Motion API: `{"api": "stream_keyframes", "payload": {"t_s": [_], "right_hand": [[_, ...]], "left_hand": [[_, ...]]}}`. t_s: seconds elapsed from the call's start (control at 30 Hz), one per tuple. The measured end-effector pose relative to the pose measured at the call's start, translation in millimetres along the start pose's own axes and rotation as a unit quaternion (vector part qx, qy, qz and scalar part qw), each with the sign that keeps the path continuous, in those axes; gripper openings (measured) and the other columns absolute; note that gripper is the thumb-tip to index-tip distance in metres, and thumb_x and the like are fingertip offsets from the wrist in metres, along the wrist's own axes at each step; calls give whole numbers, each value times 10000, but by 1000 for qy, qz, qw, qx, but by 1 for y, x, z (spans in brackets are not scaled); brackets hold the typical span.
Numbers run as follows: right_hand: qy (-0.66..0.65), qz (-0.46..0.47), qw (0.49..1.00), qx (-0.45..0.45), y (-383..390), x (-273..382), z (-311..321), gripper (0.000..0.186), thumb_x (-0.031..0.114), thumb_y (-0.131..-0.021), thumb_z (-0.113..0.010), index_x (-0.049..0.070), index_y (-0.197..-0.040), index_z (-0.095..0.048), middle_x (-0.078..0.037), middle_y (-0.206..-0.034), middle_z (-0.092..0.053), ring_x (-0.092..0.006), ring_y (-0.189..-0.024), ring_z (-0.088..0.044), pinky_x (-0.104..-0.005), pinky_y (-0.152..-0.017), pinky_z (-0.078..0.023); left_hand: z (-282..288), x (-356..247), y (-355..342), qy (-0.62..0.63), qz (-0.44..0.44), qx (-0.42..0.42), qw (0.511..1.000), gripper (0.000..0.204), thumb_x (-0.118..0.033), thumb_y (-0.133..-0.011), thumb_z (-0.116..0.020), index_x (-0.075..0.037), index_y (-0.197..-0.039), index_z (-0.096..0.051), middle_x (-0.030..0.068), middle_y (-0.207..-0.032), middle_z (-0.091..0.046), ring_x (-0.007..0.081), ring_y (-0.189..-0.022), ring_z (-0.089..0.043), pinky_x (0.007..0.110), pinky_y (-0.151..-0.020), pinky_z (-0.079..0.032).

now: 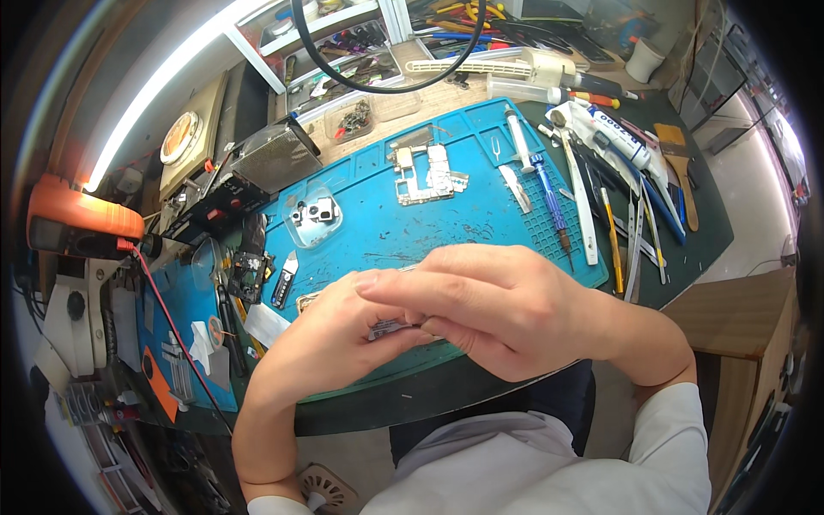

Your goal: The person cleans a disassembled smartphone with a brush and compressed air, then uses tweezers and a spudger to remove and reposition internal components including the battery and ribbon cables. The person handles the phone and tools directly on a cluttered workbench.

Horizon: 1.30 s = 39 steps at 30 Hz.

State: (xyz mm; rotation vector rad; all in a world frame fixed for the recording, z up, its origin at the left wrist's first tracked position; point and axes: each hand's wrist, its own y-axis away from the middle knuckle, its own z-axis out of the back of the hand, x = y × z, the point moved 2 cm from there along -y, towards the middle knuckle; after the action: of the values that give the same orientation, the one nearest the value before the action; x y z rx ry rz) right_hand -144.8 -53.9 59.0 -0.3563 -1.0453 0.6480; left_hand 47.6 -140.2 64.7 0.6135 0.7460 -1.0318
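Observation:
My left hand (330,339) and my right hand (493,309) are closed together around a gold-rimmed device (306,300), low over the front of the blue mat (382,236). My right fingers lie across the top of my left hand and hide most of the device; a bit of its silver inside shows between the fingers. Beyond my hands lie a circuit board (438,167), a clear container (313,215) of small camera parts, a dark phone part (249,270), a small black-and-silver knife-like tool (283,279) and a blue screwdriver (545,189).
An orange multimeter (81,223) with a red lead stands left, beside a metal machine (266,150). Brushes, tweezers and tubes crowd the right (635,150). A black ring (386,86) hangs above trays of tools. A wooden cabinet (738,318) stands by my right arm.

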Motion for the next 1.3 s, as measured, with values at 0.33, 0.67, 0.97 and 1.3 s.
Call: {"api": "stream_keyframes", "payload": {"t_s": [0.33,0.67,0.97,1.3], "right_hand": [[29,27,999,32,2,-4,-1,523,-6,-876,-762,53,-1391,-692,-124,-1102,-731,-268,-893,-719,-355,-756,-592],[-86,10,996,15,6,-2,2,421,56,-842,-827,135,-1256,-811,-79,-980,-679,-220,-889,-705,-339,-758,-586],[0,35,999,-36,4,-2,-3,476,-53,-892,-713,21,-1362,-719,-109,-1116,-681,-230,-901,-680,-330,-754,-592],[60,74,995,-36,4,-3,-3,457,-20,-892,-718,22,-1347,-701,-119,-1113,-733,-228,-884,-720,-329,-713,-594]], "left_hand": [[-4,6,-6,4,-60,-11,998,168,-113,-930,-782,2,-1017,-696,155,-960,-717,387,-895,-686,439,-746,-545],[-12,-5,4,154,2,-60,986,620,-47,-898,-793,-46,-1476,-572,139,-1203,-751,251,-1066,-741,381,-907,-585],[-37,-6,8,127,-16,-172,977,685,-67,-870,-871,-29,-1477,-557,115,-1226,-726,251,-1119,-718,366,-931,-574],[-45,-3,10,143,2,-185,972,697,-2,-876,-826,-34,-1514,-548,89,-1180,-674,166,-934,-656,329,-854,-589]]}}
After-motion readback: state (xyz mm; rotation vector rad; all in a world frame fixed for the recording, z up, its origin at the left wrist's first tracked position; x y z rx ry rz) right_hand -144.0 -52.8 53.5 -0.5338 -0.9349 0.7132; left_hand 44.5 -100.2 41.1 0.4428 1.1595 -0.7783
